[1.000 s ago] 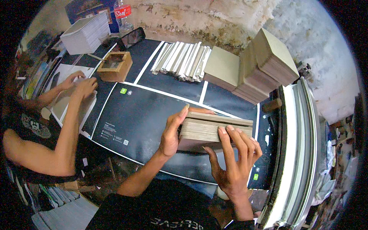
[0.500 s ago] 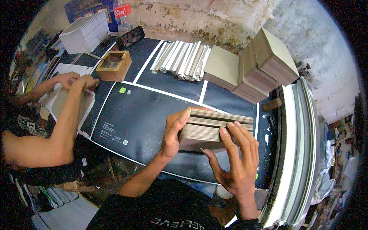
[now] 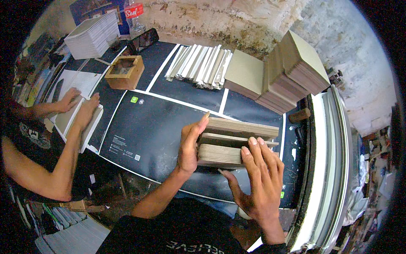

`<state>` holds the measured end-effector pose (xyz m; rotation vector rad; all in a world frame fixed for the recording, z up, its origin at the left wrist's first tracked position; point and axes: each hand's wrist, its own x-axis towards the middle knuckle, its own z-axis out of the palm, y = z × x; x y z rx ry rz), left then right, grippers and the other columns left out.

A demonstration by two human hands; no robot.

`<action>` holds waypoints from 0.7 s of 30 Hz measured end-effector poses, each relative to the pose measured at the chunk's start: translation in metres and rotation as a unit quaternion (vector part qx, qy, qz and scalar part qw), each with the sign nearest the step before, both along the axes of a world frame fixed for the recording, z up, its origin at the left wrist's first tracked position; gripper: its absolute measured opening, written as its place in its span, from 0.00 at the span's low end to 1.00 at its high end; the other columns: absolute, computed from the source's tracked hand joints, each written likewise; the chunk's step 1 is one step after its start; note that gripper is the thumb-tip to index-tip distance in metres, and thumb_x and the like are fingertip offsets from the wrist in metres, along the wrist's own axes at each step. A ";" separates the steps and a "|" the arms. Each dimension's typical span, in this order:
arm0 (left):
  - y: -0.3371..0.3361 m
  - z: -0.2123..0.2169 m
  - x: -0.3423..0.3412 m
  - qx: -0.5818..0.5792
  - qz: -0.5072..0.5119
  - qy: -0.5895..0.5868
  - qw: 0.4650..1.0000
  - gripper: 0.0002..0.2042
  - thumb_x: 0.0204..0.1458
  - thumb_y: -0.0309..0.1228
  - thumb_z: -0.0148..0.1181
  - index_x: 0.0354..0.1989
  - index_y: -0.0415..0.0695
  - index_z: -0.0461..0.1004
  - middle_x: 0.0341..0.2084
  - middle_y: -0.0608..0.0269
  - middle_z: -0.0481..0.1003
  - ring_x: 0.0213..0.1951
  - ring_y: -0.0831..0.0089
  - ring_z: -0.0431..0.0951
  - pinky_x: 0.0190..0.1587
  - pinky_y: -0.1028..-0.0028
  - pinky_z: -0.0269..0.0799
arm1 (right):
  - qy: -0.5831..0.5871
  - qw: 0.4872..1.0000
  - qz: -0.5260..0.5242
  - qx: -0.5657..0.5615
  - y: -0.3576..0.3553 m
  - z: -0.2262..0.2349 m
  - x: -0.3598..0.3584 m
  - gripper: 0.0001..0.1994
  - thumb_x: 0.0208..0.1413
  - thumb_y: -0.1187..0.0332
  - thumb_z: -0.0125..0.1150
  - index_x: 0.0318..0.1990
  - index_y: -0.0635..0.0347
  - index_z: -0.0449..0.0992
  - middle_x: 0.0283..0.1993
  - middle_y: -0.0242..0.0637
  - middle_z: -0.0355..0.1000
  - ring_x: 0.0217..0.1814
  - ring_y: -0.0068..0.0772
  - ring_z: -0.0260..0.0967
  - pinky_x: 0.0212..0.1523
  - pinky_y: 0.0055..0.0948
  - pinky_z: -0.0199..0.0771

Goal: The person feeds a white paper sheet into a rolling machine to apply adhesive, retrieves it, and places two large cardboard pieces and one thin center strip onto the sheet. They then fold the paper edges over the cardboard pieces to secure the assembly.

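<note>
My left hand (image 3: 189, 146) braces the left end of a stack of grey-brown boards (image 3: 220, 154) with rounded corners, held on edge above the table. The stack is parted into a far bundle, a thin middle group and a near bundle, with dark gaps between. My right hand (image 3: 261, 184) grips the right part, fingertips over the upper edges and thumb at the near face. Its palm side and the boards' lower edges are hidden.
Board stacks (image 3: 245, 70) and a taller board pile (image 3: 292, 70) stand at the far right, beside white and grey strips (image 3: 201, 65). A wooden box (image 3: 125, 72) sits left on the black-covered table (image 3: 169, 127). At left, a co-worker's hands (image 3: 80, 103) press on a white-edged sheet.
The boards have spread into more distinct bundles with wider gaps, and the near bundle shows more of its upper edges. The co-worker's hands have moved nearer over the sheet.
</note>
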<state>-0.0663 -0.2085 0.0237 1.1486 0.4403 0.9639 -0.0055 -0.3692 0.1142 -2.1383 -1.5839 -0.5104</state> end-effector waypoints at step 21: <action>0.007 -0.004 0.002 -0.098 -0.089 -0.012 0.991 0.26 0.67 0.47 0.43 0.56 0.34 0.74 0.51 0.57 0.76 0.52 0.72 0.72 0.59 0.72 0.62 | 0.060 0.987 0.007 -0.148 0.011 0.057 0.053 0.25 0.47 0.79 0.62 0.55 0.50 0.79 0.51 0.40 0.75 0.43 0.47 0.80 0.44 0.38 0.83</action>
